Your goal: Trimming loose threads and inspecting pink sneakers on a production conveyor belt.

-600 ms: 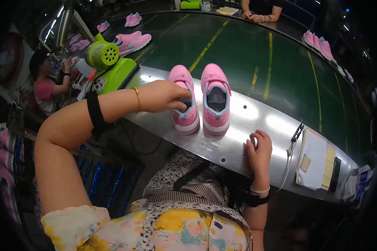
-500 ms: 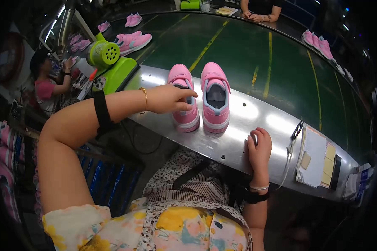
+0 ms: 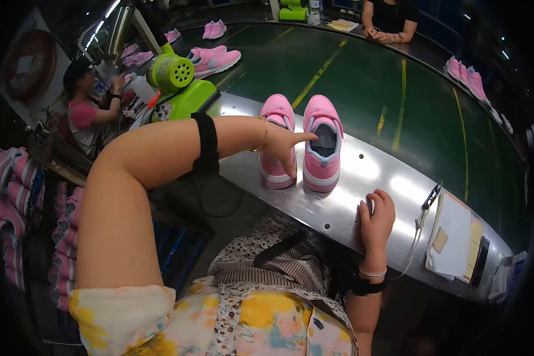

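left hand (image 3: 282,142): fingers loosely spread, draped over left pink shoe (image 3: 277,142), index tip reaching right pink shoe (image 3: 322,145)
right hand (image 3: 377,216): curled, resting on steel table (image 3: 368,172) edge, holding nothing
shoes: side by side, touching, on table beside green conveyor belt (image 3: 362,83)

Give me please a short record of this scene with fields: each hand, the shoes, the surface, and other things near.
left hand: lies on the left pink shoe, a finger pointing toward the right pink shoe
right hand: rests on the metal ledge, holding nothing
shoes: side by side, upright, on the ledge
surface: green conveyor belt beyond the ledge
nearby: clipboard with papers, green machine
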`<state>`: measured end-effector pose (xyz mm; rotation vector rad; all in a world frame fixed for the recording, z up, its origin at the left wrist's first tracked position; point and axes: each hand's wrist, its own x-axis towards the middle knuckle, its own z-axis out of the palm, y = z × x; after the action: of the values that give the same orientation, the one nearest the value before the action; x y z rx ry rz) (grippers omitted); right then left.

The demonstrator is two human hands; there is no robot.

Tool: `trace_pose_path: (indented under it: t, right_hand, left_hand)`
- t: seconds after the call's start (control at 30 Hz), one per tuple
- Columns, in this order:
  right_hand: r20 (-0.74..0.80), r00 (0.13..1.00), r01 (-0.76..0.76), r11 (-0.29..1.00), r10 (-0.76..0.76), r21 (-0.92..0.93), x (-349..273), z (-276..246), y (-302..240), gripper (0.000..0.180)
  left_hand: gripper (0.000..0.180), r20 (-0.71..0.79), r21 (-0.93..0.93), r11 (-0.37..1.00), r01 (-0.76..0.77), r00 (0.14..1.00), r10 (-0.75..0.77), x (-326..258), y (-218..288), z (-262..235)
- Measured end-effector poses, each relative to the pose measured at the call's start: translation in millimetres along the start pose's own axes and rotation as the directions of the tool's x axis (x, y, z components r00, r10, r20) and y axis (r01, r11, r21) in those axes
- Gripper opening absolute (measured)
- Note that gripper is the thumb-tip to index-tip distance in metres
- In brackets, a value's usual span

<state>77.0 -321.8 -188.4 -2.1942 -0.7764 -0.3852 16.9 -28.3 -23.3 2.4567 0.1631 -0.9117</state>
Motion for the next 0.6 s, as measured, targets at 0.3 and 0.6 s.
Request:
trace_pose_path:
  t: [0.3,0.6]
  right_hand:
    - [0.036,0.998,-0.045,0.998,0.044,0.04,-12,-10,23,0.021]
    - [0.186,0.982,-0.036,0.995,0.019,0.091,-5,9,33,0.021]
  left_hand:
    - [0.075,-0.358,0.003,1.0,-0.03,0.933,0.029,39,25,57]
    - [0.076,-0.455,-0.408,0.912,-0.034,0.874,-0.172,-189,19,89]
